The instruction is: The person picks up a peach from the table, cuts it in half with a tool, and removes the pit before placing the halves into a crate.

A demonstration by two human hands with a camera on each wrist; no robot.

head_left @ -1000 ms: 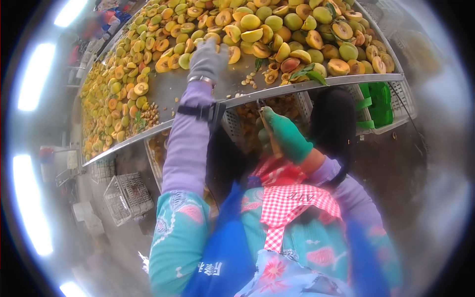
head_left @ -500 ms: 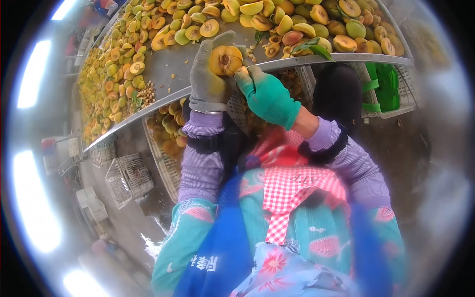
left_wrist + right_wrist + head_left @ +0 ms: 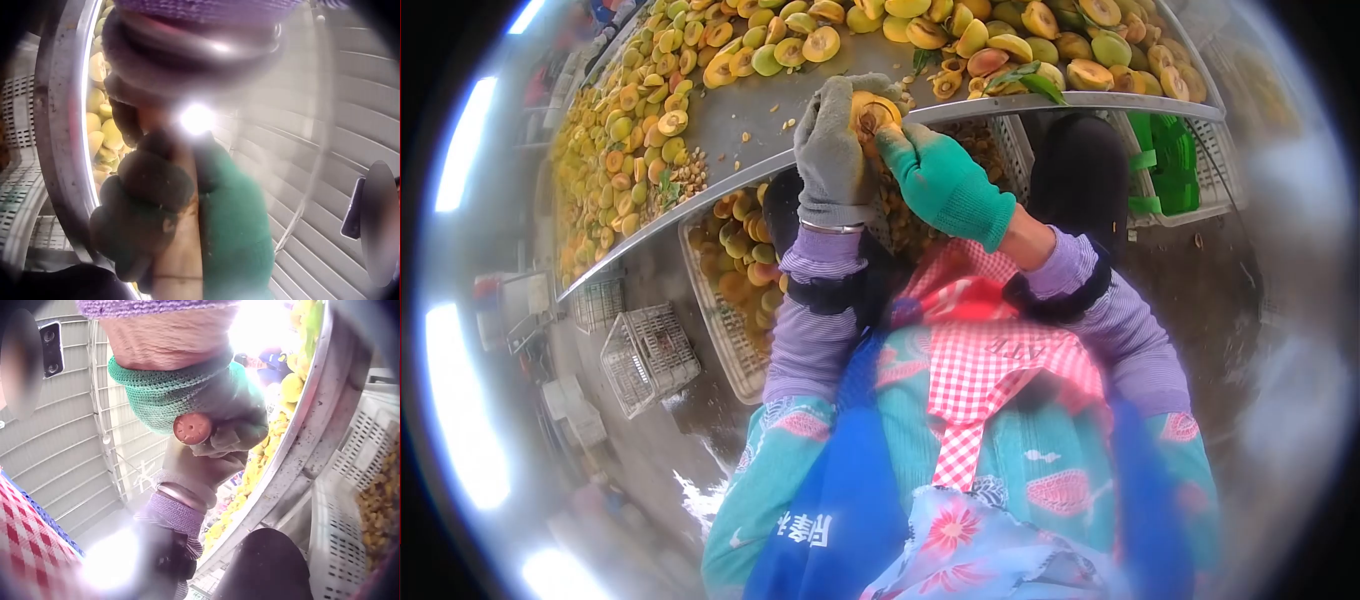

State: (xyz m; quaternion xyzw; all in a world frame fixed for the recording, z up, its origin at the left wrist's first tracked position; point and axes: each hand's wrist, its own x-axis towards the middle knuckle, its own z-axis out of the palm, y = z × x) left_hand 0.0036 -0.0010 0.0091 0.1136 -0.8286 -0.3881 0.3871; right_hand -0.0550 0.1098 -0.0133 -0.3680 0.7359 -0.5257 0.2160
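My left hand (image 3: 835, 150), in a grey glove, holds a halved yellow peach (image 3: 874, 113) cut face up, just above the table's front edge. Gloved in green, my right hand (image 3: 945, 185) meets the peach half with its fingertips at the cut face. That hand grips a wooden-handled tool (image 3: 178, 269), whose shaft shows between the green fingers in the left wrist view. The round butt of its handle (image 3: 192, 429) sticks out of the fist in the right wrist view. The tool's working tip is hidden at the fruit.
A metal table (image 3: 745, 110) carries heaps of halved peaches (image 3: 625, 150), with loose stones and green leaves (image 3: 1040, 85) among them. Below its metal rim stand a white crate of peaches (image 3: 735, 365) and a crate of stones (image 3: 337, 531). A green container (image 3: 1175, 165) sits at right.
My left hand has come back from the fruit heap with a peach half, bringing it to my right hand. Since then both hands have drawn close together, with the peach turned between them.
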